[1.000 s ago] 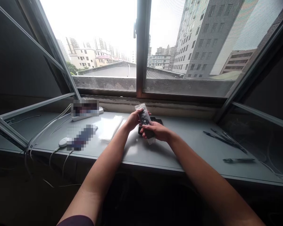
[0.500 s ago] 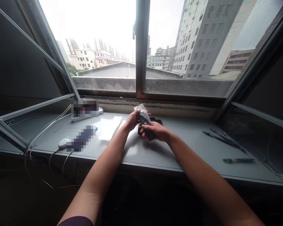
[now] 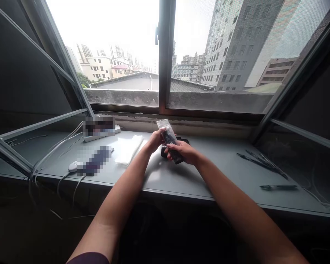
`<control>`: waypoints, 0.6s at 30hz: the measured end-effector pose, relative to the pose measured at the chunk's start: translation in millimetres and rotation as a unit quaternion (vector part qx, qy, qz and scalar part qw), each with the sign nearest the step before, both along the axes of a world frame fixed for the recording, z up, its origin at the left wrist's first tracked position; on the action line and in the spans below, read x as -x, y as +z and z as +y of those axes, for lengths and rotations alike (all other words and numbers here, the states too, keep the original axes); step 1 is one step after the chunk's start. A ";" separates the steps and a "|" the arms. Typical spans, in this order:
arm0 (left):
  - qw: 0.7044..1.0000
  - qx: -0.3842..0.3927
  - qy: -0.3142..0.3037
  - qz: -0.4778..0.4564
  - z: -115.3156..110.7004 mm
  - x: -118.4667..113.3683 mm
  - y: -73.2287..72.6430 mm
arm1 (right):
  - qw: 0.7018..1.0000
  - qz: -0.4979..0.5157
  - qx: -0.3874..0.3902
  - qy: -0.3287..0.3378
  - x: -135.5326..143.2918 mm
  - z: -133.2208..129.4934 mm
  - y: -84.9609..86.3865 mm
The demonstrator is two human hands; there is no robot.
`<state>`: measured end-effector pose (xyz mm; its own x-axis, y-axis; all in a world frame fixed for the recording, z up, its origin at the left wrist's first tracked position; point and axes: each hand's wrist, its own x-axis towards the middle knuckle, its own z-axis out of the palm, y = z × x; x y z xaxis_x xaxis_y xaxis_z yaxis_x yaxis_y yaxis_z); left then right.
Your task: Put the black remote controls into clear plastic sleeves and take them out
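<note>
over the surface (image 3: 225, 172), a slim dark device (image 3: 169, 138) in a clear plastic sleeve (image 3: 162, 123) is held, its far, sleeved end gripped by the left hand (image 3: 155, 140) and its near end by the right hand (image 3: 186, 151), with dark items (image 3: 164, 152) partly hidden behind. the device is best supported firmly while the sleeve is pinched lightly, so that nothing is torn.

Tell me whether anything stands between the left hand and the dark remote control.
Yes: the clear plastic sleeve lies between the left hand and the dark remote control, around its upper part. The right hand grips lower down; whether the sleeve reaches under that hand, I cannot tell.
</note>
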<state>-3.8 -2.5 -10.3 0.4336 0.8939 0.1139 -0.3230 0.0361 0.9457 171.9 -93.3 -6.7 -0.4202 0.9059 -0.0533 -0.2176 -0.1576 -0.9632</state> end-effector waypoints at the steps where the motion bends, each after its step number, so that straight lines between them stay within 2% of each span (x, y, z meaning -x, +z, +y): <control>1: 1.000 -0.003 0.002 0.001 -0.7 -0.4 0.2 | 1.000 -0.001 0.000 -0.005 -0.1 0.4 0.1; 6: 0.998 -0.025 0.052 -0.025 0.1 0.1 2.0 | 1.000 -0.013 -0.001 0.002 -0.9 1.3 -0.2; 12: 1.000 0.000 -0.003 0.002 -1.2 2.1 2.4 | 1.000 -0.019 -0.005 -0.018 -0.8 2.0 -0.2; 18: 0.996 -0.021 0.072 -0.037 -2.6 2.8 3.3 | 1.000 -0.020 -0.008 -0.022 -1.3 3.0 0.7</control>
